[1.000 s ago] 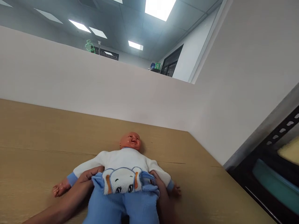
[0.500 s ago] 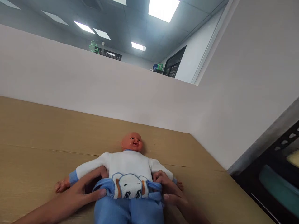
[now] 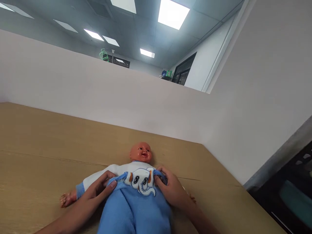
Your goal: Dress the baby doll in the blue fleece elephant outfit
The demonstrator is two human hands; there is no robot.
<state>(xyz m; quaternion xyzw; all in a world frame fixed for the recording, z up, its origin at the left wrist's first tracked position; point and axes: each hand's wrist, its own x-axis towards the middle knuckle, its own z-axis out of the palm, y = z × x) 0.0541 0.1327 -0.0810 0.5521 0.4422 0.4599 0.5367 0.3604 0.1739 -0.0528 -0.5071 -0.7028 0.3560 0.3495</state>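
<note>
Elephant patch (image 3: 141, 182) now lies higher on the doll (image 3: 140, 152), unfolded. Left hand (image 3: 100, 189), right hand (image 3: 172, 188): grips clamped on trousers' (image 3: 133, 211) top edge. Shirt (image 3: 117, 168) mostly covered.

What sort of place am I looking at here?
Likely a partitioned indoor workspace, perhaps an office or training room: bright ceiling lights overhead, a pale partition wall behind the brown tabletop, and a dressed doll lying on it.

The doll's head (image 3: 141, 152) looks smooth, glossy plastic, its trousers (image 3: 141, 205) matt, fleecy cloth.
</note>
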